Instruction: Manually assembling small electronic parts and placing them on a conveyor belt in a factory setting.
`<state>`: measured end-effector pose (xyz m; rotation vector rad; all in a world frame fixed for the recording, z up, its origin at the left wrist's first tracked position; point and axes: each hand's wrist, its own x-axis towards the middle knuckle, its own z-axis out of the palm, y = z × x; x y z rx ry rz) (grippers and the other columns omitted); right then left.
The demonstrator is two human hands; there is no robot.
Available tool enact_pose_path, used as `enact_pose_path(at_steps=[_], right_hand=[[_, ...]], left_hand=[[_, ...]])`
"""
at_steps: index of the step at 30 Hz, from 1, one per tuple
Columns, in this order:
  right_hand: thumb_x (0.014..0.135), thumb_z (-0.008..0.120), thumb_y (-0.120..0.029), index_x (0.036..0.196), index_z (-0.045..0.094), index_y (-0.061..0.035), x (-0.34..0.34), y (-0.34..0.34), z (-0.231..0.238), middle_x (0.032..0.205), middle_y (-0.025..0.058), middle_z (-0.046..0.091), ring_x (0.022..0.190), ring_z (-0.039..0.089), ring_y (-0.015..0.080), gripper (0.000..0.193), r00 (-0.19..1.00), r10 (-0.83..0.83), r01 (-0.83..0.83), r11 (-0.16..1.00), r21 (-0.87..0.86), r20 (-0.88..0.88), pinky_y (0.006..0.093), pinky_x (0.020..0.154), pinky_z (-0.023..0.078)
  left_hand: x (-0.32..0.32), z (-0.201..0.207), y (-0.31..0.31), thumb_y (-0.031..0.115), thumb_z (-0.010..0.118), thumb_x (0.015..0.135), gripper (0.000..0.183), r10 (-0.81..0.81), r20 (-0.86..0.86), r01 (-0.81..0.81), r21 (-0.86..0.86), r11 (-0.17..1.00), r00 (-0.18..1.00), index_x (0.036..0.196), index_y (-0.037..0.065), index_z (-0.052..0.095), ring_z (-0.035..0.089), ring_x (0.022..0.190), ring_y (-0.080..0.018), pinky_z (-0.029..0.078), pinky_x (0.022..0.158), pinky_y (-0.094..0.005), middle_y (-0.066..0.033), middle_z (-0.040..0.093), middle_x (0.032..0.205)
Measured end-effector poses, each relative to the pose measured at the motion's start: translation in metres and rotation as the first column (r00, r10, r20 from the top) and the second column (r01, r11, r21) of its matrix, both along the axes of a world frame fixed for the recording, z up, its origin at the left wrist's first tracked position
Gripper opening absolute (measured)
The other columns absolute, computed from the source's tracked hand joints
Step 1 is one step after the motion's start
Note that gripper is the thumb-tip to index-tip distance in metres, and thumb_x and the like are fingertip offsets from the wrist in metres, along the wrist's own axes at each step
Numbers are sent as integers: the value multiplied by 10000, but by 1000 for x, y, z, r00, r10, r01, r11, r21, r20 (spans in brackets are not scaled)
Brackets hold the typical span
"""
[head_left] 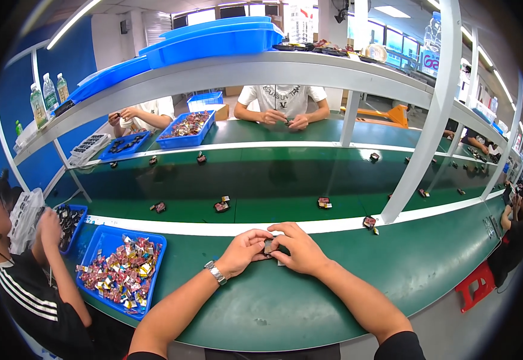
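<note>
My left hand (pixel 241 252), with a metal-band watch (pixel 216 272) at its wrist, meets my right hand (pixel 301 250) over the green worktop (pixel 261 306). Between the fingertips of both hands is a small dark part (pixel 268 246) with a greyish face; fingers cover much of it. A bit of something pale shows under my right fingers, too small to name. To the left of my hands, a blue tray (pixel 161 252) holds a heap of small reddish, white and yellow pieces (pixel 120 270).
Small assemblies (pixel 222 204) lie spread along the dark green belt (pixel 261 180) ahead. A white post (pixel 420 120) and shelf (pixel 231 75) stand over it. Co-workers sit at the far side (pixel 285 99), left (pixel 27 270) and right (pixel 510 240); a red stool (pixel 476 287) is at right.
</note>
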<state>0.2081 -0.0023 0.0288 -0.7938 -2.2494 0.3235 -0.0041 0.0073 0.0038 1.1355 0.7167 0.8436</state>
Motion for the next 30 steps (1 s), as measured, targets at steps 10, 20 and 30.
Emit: enact_pose_path(at_steps=[10, 20, 30], right_hand=[[809, 706, -107, 885, 694, -93, -1, 0, -3, 1238, 71, 579, 1195, 504, 289, 78, 1000, 18, -18, 994, -110, 2, 396, 995, 442], [838, 685, -151, 886, 714, -73, -2, -1, -6, 1267, 77, 597, 1227, 499, 287, 96, 984, -106, 59, 952, -299, -144, 406, 1035, 414], [828, 703, -156, 911, 729, -87, -6, -3, -10, 1269, 73, 594, 1208, 517, 286, 111, 977, -103, 49, 961, -273, -186, 401, 1018, 435]], left_hand=[[3, 1, -1, 21, 460, 999, 214, 26, 17, -26, -9, 1000, 1000, 1208, 40, 502, 599, 1119, -167, 552, 938, -359, -82, 589, 1212], [0, 5, -1, -37, 547, 933, 304, -96, 182, 103, -30, 994, 979, 1220, 41, 482, 583, 1158, -201, 506, 1022, -441, -100, 549, 1264], [-1, 1, 0, 13, 546, 958, 256, -55, 168, 59, -19, 998, 984, 1202, 69, 494, 589, 1165, -211, 529, 982, -398, -109, 554, 1292]])
